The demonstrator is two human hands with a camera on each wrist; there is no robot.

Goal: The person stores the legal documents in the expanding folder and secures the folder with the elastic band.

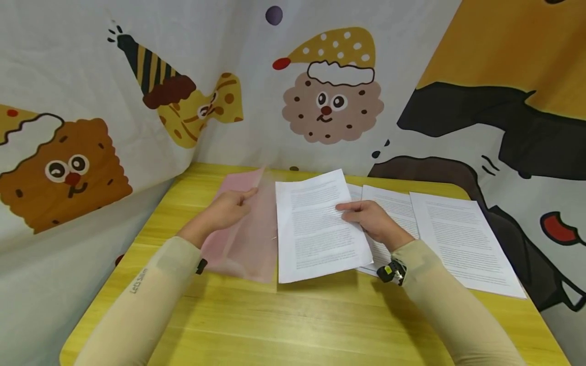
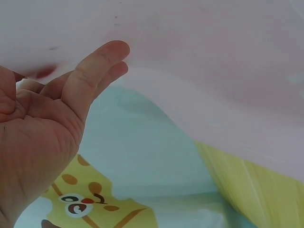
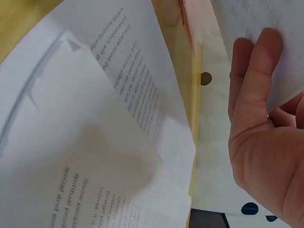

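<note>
A pink translucent folder [image 1: 254, 249] lies on the left part of the table, with its clear cover lifted. My left hand [image 1: 229, 207] pinches that cover, and in the left wrist view its fingers [image 2: 97, 64] lie along the pink plastic [image 2: 199, 61]. Just right of the folder, my right hand [image 1: 374, 222] grips a printed paper [image 1: 316, 229] by its right edge, slightly tilted above the table. The right wrist view has the fingers [image 3: 259, 76] on one face of this paper; the thumb is mostly hidden there.
More printed sheets [image 1: 462, 239] lie overlapping at the right, partly under the right hand and forearm. The yellow wooden table [image 1: 293, 325] has a cartoon-printed cloth [image 1: 229, 30] hanging behind it and at its left side.
</note>
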